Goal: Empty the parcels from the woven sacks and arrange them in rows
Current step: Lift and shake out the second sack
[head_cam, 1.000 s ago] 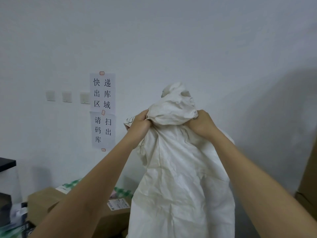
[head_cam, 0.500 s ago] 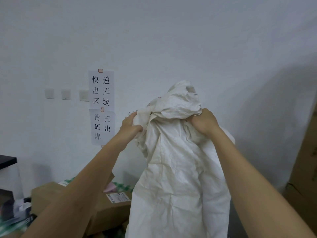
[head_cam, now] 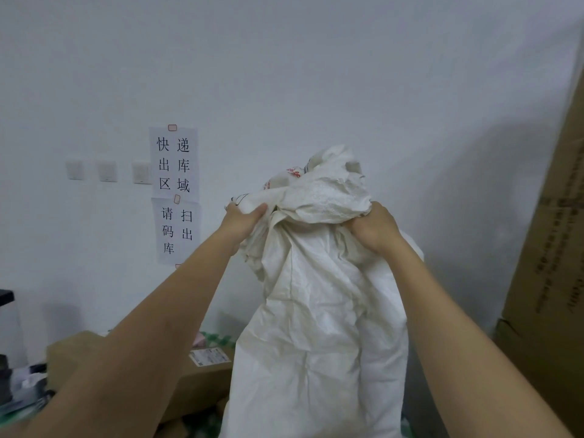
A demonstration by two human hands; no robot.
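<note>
Gripping bunched cloth at the top, the left hand [head_cam: 243, 221] and right hand [head_cam: 376, 229] hold the sack [head_cam: 319, 327] upright, its length hanging straight below both.

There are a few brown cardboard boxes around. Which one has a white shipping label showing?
The low brown cardboard box at bottom left, behind the left forearm, beside the white woven sack. The tall brown carton at the right edge shows only dark print.

One white sack [head_cam: 319, 311] hangs up, held by two hands, the left hand [head_cam: 241, 221] and the right hand [head_cam: 374, 227]. Left of the sack: two paper signs [head_cam: 175, 162], three wall switches [head_cam: 107, 171], one brown box [head_cam: 196, 384].
</note>
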